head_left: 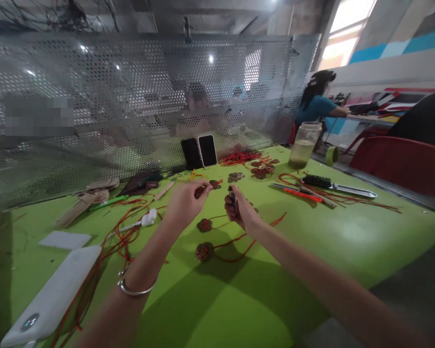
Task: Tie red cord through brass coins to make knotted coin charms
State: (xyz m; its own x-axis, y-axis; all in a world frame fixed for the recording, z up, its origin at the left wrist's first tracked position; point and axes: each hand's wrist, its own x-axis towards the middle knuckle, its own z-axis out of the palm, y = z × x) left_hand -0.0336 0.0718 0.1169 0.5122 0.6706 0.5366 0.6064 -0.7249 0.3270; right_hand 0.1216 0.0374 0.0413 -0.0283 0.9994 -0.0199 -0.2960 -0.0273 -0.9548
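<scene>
The left hand [188,200] pinches a thin red cord [218,182] above the bright green desk [311,241]; the right hand [242,209] grips a small, dark, lighter-like object [233,199] nearby.

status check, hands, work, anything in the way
Left hand pinching red cord. Right hand gripping what looks like a lighter. Nearest coin knot on table, its trailing cords passing under right forearm, possible snag.
</scene>
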